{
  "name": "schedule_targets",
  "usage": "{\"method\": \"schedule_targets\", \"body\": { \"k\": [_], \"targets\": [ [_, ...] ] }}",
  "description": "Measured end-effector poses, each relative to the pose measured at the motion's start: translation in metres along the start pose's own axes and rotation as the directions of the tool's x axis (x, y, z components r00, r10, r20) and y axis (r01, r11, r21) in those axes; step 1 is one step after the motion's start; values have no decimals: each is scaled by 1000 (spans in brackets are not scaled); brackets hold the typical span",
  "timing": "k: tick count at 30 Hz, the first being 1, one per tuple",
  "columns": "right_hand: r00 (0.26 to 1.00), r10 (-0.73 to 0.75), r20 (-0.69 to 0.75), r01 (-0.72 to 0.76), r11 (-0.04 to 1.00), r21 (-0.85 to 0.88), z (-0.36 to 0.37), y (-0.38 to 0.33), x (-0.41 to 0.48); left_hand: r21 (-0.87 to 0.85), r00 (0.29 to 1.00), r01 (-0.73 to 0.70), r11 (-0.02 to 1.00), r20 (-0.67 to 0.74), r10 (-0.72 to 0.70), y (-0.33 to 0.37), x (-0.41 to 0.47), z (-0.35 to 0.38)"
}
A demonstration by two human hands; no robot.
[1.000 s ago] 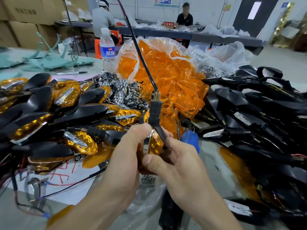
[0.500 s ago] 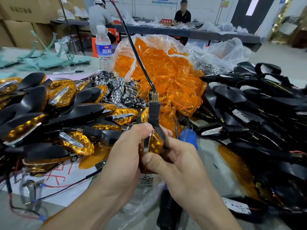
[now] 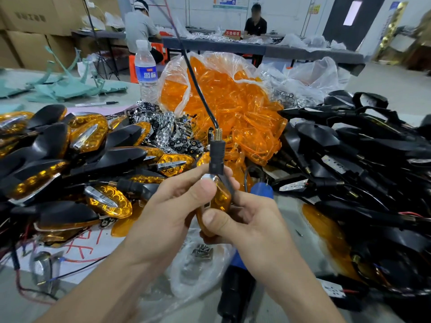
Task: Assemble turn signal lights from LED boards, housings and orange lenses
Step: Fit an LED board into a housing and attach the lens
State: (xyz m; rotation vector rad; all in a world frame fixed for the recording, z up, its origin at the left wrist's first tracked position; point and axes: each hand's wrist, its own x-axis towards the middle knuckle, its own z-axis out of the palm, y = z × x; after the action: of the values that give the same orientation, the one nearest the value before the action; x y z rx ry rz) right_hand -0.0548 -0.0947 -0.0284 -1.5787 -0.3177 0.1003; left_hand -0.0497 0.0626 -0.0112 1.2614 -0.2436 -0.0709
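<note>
Lens-seating is, in our judgement, the step in hand. We hold one turn signal light point(image 3: 218, 194) upright between both hands over the near middle of the tabletop point(image 3: 21, 304). Its black stem point(image 3: 217, 157) points up, and its cable point(image 3: 198, 89) rises away toward the far side.

Our left hand point(image 3: 168, 206) has its fingers point(image 3: 186, 180) curled round the upper end, with the thumb pressed on the chrome tip just below the stem. Our right hand point(image 3: 251, 220) pinches the lower end, thumb flat on the orange lens point(image 3: 221, 203). Both sets of fingers are drawn in narrow on this one piece and hold nothing else. Our hands cover most of the seam, so we cannot tell whether the lens sits fully in its housing.

The next move, as we read it, calls for an even squeeze along the rim until the lens lies flush, with the stem kept steady so the cable does not drag the piece askew. After that we would reach either for the blue-handled tool point(image 3: 262, 191) lying just right of our hands, or toward the finished lights point(image 3: 93, 141) heaped on the left.

Supplies lie close by. The bag of lenses point(image 3: 233, 101) stands far of the hands, and the black housings point(image 3: 349, 148) are piled on the right.
</note>
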Motion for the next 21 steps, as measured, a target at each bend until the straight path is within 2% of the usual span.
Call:
{"method": "schedule_targets", "body": {
  "k": [2, 6, 10, 11, 12, 14, 15, 18, 20, 21],
  "targets": [
    [999, 35, 5, -35, 999, -24, -4, -2, 0, 37, 1000, -10, 999, 14, 9, -5, 0, 0],
    [997, 9, -75, -11, 999, -35, -3, -7, -1, 134, 1000, -30, 990, 3, 30, -4, 0, 7],
    [993, 20, -118, -16, 999, 38, 2, -10, -2, 444, 977, -166, 880, -46, 207, -4, -7, 7],
    [988, 15, -155, -6, 998, 59, 1, -14, -2, 518, 960, -245, 819, 13, 279, -2, -10, 7],
    [980, 0, -201, 16, 997, 74, -2, -15, -2, 612, 926, -352, 708, 118, 358, 1, -12, 6],
    [960, -44, -276, 51, 998, 20, -5, -18, -3, 764, 844, -502, 405, 331, 423, 0, -12, 7],
    [952, -72, -296, 61, 997, -46, -5, -19, -3, 781, 821, -531, 329, 378, 427, -1, -12, 10],
    [934, -150, -324, 70, 967, -246, 1, -18, -4, 777, 827, -515, 363, 337, 451, -7, -9, 12],
    [933, -203, -298, 110, 947, -301, 6, -20, -7, 786, 840, -449, 426, 208, 501, -5, -9, 7],
    [924, -249, -289, 148, 933, -329, 8, -21, -8, 766, 847, -400, 503, 99, 523, -2, -8, 5]
  ]
}}
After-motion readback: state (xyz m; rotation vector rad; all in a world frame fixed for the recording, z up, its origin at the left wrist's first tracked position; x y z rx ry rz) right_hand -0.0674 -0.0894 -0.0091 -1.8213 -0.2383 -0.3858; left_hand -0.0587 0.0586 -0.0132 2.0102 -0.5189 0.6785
